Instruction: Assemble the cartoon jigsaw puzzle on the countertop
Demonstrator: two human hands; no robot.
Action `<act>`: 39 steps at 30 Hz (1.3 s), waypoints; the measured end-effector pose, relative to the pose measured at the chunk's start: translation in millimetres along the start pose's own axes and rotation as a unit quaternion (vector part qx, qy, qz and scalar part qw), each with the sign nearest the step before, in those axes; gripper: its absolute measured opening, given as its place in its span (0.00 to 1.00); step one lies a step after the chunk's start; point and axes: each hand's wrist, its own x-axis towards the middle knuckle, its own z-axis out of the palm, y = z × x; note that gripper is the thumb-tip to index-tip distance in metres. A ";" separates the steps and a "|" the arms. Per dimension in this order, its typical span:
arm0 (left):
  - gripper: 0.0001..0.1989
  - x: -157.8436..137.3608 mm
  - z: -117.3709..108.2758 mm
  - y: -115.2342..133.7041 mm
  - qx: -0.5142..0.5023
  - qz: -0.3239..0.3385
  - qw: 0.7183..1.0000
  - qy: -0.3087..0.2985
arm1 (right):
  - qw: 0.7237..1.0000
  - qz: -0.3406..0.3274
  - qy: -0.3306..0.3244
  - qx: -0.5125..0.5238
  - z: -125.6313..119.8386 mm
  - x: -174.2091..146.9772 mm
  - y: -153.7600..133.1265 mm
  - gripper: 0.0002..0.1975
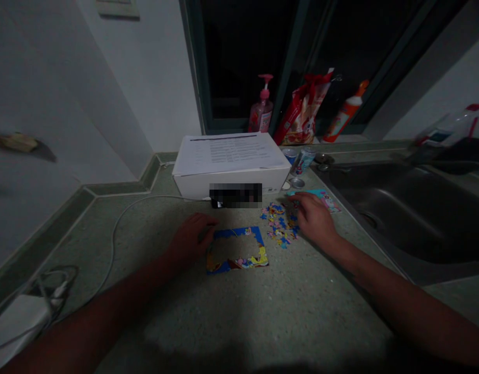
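Note:
A jigsaw border (258, 254) with blue, yellow and brown printing lies joined as a rectangle on the counter, the counter showing through its middle. At its upper left corner rests my left hand (193, 234), fingers stretched forward and thumb apart, holding nothing that I can see. Loose jigsaw pieces (278, 223) are heaped to the right of the border. My right hand (315, 215) hovers at the heap's right side, index finger reaching left and the other fingers loosely bent; no piece shows in it. Partly behind that hand lies a turquoise and pink picture card (331, 201).
A white box (231, 158) stands behind the puzzle, a cable (115, 228) running left from it. Small printed tins (304, 160) and round lids (297, 183) sit beside it. The sink (418, 208) is at right; a pink pump bottle (261, 111) stands by the window.

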 end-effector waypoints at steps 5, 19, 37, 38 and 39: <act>0.10 -0.4 0.2 -1.7 -0.005 0.003 1.000 -0.001 | 1.000 0.003 -0.016 -0.005 0.8 0.7 -0.7 0.23; 0.11 -0.3 0.8 0.8 0.004 0.001 1.000 -0.008 | 0.994 0.058 -0.087 -0.032 -0.4 14.4 -11.1 0.12; 0.11 -1.8 3.4 -1.3 -0.001 0.008 1.000 0.005 | 0.993 0.065 -0.090 -0.037 2.3 16.9 -5.3 0.16; 0.11 -1.8 3.5 -1.3 -0.002 0.008 1.000 0.006 | 0.993 0.067 -0.092 -0.041 1.4 17.1 -6.4 0.15; 0.11 -1.9 3.7 -1.5 -0.002 0.009 1.000 0.006 | 0.992 0.070 -0.097 -0.044 0.7 17.4 -7.6 0.15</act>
